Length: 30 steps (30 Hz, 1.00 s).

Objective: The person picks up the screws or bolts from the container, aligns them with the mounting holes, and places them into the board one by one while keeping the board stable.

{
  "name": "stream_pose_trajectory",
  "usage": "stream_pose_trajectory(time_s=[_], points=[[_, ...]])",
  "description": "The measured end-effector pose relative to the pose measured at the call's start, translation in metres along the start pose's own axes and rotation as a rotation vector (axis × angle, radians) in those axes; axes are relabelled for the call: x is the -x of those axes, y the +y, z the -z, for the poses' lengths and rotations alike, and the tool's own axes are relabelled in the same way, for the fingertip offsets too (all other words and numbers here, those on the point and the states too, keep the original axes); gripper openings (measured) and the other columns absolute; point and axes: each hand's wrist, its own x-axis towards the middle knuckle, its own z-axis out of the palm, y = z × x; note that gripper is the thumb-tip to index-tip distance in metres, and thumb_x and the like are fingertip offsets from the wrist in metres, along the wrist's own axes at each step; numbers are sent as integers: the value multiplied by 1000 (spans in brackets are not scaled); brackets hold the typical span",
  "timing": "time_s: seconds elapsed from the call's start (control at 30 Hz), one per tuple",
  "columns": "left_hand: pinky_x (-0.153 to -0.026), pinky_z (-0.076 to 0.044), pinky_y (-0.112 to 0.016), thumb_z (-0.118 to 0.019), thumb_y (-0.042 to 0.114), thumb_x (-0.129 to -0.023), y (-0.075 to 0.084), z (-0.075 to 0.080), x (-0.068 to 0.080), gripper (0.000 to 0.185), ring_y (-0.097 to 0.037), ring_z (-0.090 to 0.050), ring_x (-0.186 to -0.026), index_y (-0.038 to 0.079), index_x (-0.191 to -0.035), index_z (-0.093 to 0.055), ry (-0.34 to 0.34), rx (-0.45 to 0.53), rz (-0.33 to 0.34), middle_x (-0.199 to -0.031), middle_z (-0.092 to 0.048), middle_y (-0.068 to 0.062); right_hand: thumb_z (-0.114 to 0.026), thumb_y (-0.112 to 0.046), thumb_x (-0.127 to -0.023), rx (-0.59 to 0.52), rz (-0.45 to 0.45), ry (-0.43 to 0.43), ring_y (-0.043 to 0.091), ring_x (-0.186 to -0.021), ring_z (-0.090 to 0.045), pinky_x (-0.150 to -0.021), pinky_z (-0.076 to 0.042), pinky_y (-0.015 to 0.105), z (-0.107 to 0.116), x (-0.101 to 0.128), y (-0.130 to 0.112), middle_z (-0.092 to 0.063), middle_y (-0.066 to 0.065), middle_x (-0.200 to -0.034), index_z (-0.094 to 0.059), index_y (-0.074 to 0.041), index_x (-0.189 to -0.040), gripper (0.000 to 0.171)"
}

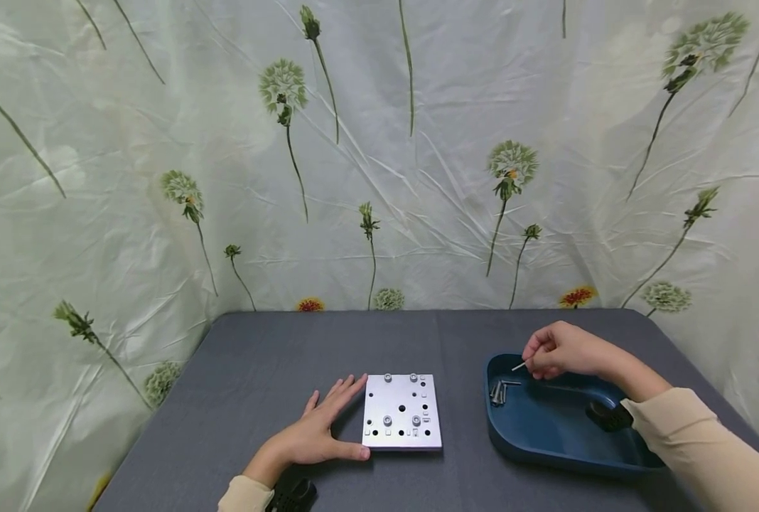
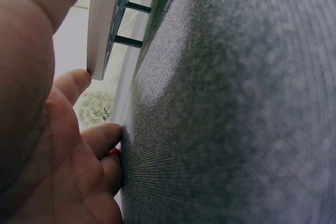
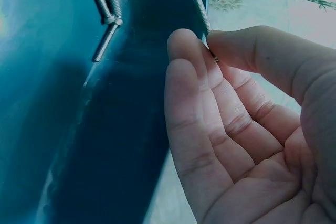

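Observation:
A silvery square plate point(image 1: 401, 412) with dark holes carries several socket-head screws, their round heads upright on top. In the left wrist view, threaded screw shanks point(image 2: 134, 7) stick out beneath the plate point(image 2: 100, 30), which is raised off the cloth. My left hand point(image 1: 318, 434) spreads along its left side, thumb at the near corner and index fingertip at the far one, fingers mostly straight. Other fingertips of that hand rest on the cloth. Over the blue tray point(image 1: 568, 462), my right hand point(image 1: 561, 352) pinches a thin screw point(image 3: 202, 17) between thumb and fingers, threaded end outward.
More loose screws point(image 1: 499, 391) lie together at the tray's left end. Dark grey cloth point(image 1: 328, 341) covers the table. Behind it hangs a pale curtain point(image 1: 379, 178) with a dandelion print. A dark wrist camera point(image 1: 610, 416) sits at the right cuff, over the tray.

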Motion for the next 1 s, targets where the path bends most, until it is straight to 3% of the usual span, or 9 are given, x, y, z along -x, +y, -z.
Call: stream_pose_trajectory(time_s=[1.0], points=[[-124,8,-81,-92,49,-83,-1,-1,-2,116,-44,-6,-169,28,-174,-23,5,-18,3,-181,-17,-16,-71,-10,-101,36,85,-5,16,-79,-72,-72,-63,29,-13,-35,-42,-77,6,-86,-74,6,-107,17]])
